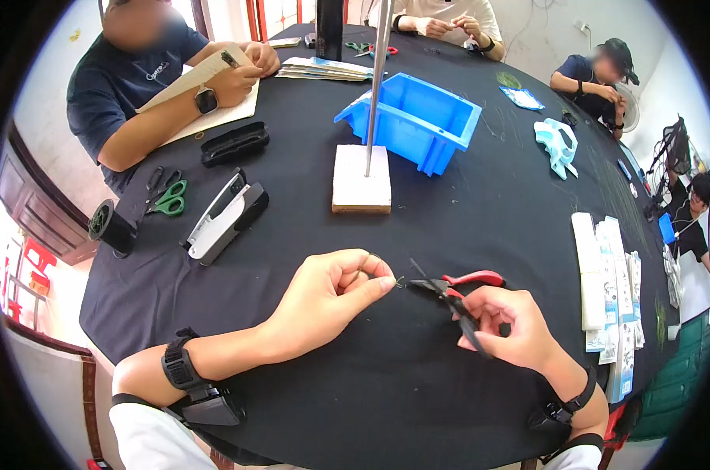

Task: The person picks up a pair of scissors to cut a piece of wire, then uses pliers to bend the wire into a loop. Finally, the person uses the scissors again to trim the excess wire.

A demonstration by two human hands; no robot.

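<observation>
Your left hand (323,301) is pinching a thin green strand (400,282) between thumb and forefinger; its loose end pokes out just past your fingertips, toward your other hand. Your right hand (519,323) is closed around a slim black hand tool (469,329), blurred, so you cannot tell its exact kind; its tip points up and left, near the strand. Just beyond your right-hand grip are red-handled pliers (484,277), partly crossed by the black tool, their nose toward the strand; whether your fingers touch them you cannot tell. Farther out, between your two grips, stands a white block (360,180) with an upright metal rod (376,86), a blue plastic bin (406,141) behind it. Left of your left grip lie a stapler (225,223) and green-handled scissors (169,200).
</observation>
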